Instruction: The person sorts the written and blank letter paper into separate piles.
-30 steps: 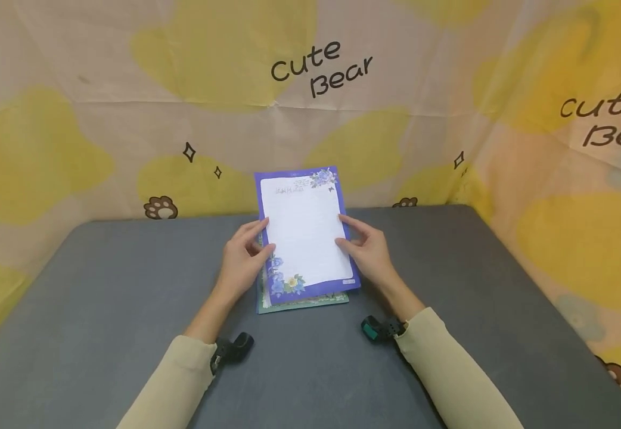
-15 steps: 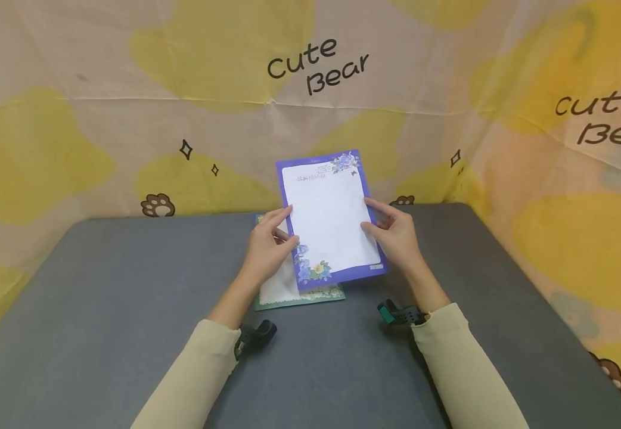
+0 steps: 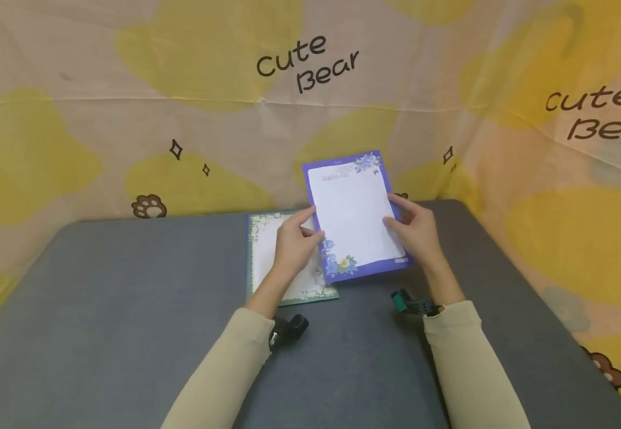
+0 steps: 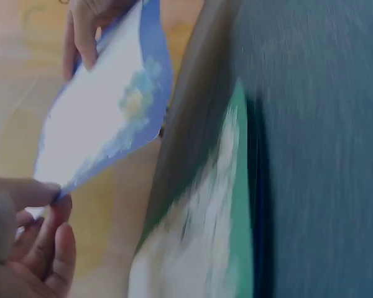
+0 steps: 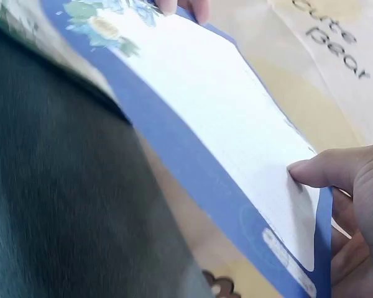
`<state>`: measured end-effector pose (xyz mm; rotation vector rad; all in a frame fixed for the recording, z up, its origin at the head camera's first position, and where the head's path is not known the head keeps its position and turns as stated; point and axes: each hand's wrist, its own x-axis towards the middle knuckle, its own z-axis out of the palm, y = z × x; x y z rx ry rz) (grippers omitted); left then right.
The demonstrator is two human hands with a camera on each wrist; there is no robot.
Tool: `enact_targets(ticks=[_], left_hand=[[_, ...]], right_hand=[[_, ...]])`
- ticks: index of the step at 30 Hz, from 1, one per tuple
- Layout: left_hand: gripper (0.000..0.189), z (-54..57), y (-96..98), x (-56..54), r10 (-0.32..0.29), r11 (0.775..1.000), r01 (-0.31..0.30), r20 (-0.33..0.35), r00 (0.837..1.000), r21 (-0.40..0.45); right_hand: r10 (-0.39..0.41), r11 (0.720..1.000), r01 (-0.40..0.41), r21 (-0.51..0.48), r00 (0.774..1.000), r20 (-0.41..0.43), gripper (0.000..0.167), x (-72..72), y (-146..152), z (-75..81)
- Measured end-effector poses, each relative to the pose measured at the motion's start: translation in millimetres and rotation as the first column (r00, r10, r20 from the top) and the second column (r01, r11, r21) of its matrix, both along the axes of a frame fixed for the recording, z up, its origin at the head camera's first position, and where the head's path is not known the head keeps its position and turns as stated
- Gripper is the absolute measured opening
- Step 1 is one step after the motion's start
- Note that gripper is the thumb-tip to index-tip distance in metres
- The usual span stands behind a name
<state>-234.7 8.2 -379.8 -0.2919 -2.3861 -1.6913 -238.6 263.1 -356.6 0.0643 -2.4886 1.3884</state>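
Note:
A sheet of writing paper [image 3: 356, 214] with a purple border and blue flowers is held up, tilted, above the table. My left hand [image 3: 295, 241] pinches its left edge between thumb and fingers. On the opposite edge, my right hand [image 3: 419, 235] pinches it, the thumb lying on the white face in the right wrist view. Faint handwriting shows near its top. Beneath and to the left lies a green-bordered floral sheet or pad [image 3: 267, 250], partly hidden by my left hand and the purple sheet.
The grey table [image 3: 128, 310] spreads out on every side. A cloth backdrop [image 3: 192, 77] with yellow patches and "cute Bear" lettering hangs behind and to the right. Each wrist wears a dark strap with a camera [image 3: 291, 328].
Both hands have lifted the purple-bordered sheet and carried it to the right, off the green-bordered one. More of the green-bordered sheet is now uncovered.

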Motion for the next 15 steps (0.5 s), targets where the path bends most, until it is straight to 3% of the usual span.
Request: enact_targets(ticks=[5,15], left_hand=[[0.058,-6.8,18.3,-2.5,0.006,1.000,-0.007,0.079,0.997,0.014],[0.058,-15.1,37.5,-6.4,0.012,0.993,0.013,0.201,0.979,-0.120]], right_hand=[[-0.018,0.999,0.014,0.052,0.998,0.065,0.053,-4.1,15,-8.9],[-0.048,0.992,0.026,0.121,0.981,0.186,0.054,-8.6,32,-33.7]])
